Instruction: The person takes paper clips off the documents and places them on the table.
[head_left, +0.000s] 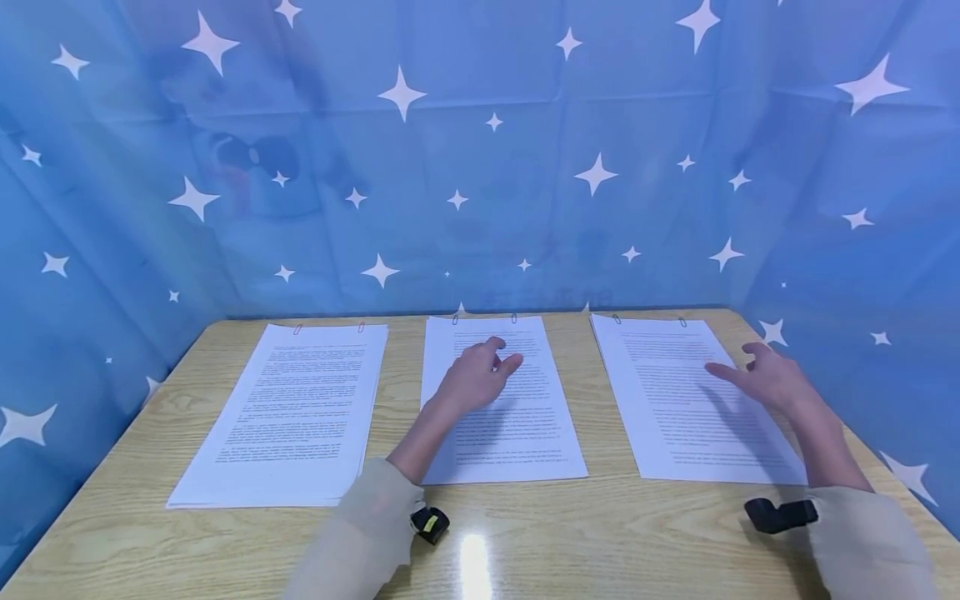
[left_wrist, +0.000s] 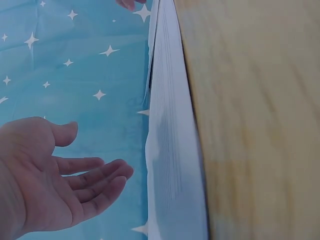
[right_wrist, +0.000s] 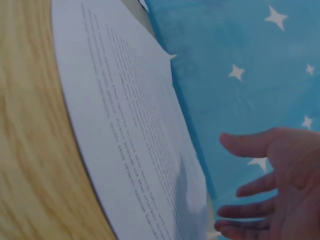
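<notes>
Over the middle paper (head_left: pixel 517 433): left hand (head_left: pixel 474 377), fingers loose, thumb wide. At its 3 o'clock, right hand (head_left: pixel 772 382) above right paper (head_left: pixel 663 408), also wide. Left paper (head_left: pixel 292 404) at 9.

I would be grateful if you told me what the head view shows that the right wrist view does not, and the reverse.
Only the head view shows the left hand, the left paper stack with its red clips, and the sleeves. Only the right wrist view shows the palm side of the right hand, with several fingers apart. Both show the right hand itself, the right-hand papers, the wooden table and the starred curtain.
</notes>
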